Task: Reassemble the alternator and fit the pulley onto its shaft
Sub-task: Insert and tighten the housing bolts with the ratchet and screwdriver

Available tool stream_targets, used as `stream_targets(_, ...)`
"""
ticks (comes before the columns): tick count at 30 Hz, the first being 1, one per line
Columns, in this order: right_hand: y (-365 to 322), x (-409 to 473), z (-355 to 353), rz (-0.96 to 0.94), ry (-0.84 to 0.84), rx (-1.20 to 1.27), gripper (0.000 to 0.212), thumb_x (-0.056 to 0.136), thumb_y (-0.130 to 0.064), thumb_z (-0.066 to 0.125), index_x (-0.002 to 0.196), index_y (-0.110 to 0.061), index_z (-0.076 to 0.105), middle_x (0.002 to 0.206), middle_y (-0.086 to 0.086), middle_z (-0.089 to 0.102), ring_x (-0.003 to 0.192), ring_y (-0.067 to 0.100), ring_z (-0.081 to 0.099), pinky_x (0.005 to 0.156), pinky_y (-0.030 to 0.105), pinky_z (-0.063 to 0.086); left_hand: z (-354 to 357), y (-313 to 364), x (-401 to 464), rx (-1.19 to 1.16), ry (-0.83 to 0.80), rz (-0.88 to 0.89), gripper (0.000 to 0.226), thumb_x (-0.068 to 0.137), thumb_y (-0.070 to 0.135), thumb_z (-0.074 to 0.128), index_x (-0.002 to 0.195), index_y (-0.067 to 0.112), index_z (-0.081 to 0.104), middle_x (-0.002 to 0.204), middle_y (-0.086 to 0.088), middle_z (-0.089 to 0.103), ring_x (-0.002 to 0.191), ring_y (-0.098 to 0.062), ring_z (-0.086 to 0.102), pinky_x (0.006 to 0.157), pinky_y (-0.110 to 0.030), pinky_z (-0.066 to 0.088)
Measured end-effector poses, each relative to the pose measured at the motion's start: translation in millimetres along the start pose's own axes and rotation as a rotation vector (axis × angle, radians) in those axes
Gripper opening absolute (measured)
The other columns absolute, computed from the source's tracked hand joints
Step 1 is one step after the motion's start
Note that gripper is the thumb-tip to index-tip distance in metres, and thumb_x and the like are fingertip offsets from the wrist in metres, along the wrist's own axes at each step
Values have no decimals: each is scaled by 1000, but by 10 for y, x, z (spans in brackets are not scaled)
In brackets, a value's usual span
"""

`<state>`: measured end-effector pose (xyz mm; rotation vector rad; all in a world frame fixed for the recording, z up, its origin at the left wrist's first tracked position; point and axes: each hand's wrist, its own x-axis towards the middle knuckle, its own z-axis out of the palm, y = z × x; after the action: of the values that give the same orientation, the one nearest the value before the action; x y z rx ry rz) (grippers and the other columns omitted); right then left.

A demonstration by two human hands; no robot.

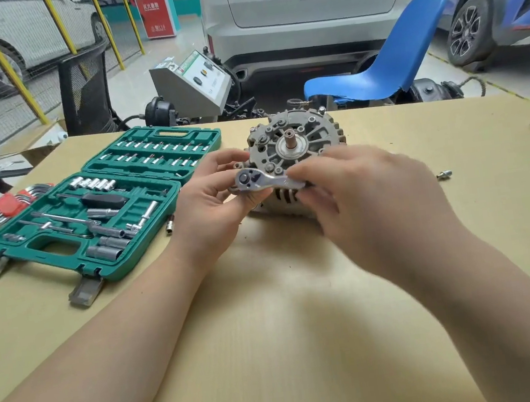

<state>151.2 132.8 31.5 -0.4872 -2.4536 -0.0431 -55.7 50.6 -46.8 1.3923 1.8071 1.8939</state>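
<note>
The grey alternator point(296, 143) stands on the table point(271, 317) with its rear face up and a copper-coloured shaft end point(290, 140) sticking out of the middle. A silver ratchet wrench point(262, 180) is held in front of it. My left hand point(213, 200) grips the ratchet's round head from the left. My right hand point(366, 195) holds the handle end, fingers curled over it and hiding most of the handle. No pulley is in view.
An open green socket set case point(97, 204) lies left of the alternator, with red-holdered hex keys point(10, 205) beyond it. A loose socket point(169, 225) lies beside the case. A small bolt point(443, 175) lies at right. A blue chair point(383, 62) stands behind the table.
</note>
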Motion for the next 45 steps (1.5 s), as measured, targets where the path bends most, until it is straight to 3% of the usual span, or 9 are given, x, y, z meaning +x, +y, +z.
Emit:
stream_targets(4,134,68,15,74,-65,37,21,102,-28,62,117,-31,75,104,-3,73,98,31,64,73,43,53,-6,-25,15,12,-24,9,18,92,11,82,108,18,83,129,-1,61,126,-21,62,102,-57,57)
stream_targets(8,28,12,49,48,-73,115,16,101,-30,60,104,-21,73,92,0,69,85,32,63,73,44,52,36,-18,-5,-9,7,8,19,89,19,81,107,25,83,129,3,63,126,-13,62,102,-49,59)
stream_targets(12,-260,-88,98,60,-161,149,19,99,-29,57,91,-23,41,83,-3,50,79,34,60,65,38,38,60,-28,-20,-112,129,-33,19,83,9,91,94,22,84,124,7,66,127,-17,64,101,-51,60)
stream_targets(15,-389,-156,158,52,-257,140,23,101,-32,52,95,-26,31,94,-1,57,84,34,62,65,38,35,40,-25,-11,-85,114,-17,22,83,0,89,91,20,84,116,14,67,120,-14,66,99,-43,61)
stream_targets(21,45,68,15,73,-36,-41,15,97,-23,66,108,-27,75,98,-3,73,89,33,64,66,39,51,8,20,21,-80,82,-6,13,82,11,88,94,17,83,117,2,65,109,-6,64,83,-16,53)
stream_targets(26,61,98,22,59,-111,57,16,100,-25,60,106,-20,73,99,1,70,92,33,62,77,43,52,20,-13,4,-80,79,2,18,85,12,87,103,13,83,118,4,64,108,-4,62,80,-18,54)
stream_targets(32,-395,-101,116,63,-203,146,25,99,-29,57,88,-23,36,84,-2,43,79,34,58,65,35,33,46,-25,-16,-58,116,-35,14,87,6,87,98,14,85,119,8,66,116,-10,65,91,-35,62)
stream_targets(38,-49,75,13,63,-107,-42,12,95,-22,66,102,-26,75,95,-5,70,86,33,66,65,36,49,13,19,2,-60,46,-20,18,89,6,84,104,16,84,125,6,62,118,-15,64,88,-25,59)
stream_targets(45,19,100,52,69,-114,111,15,97,-24,63,105,-21,76,98,-1,71,91,31,63,78,43,53,43,1,-9,-42,76,4,18,89,14,84,106,20,83,119,10,64,115,-5,63,87,-25,57)
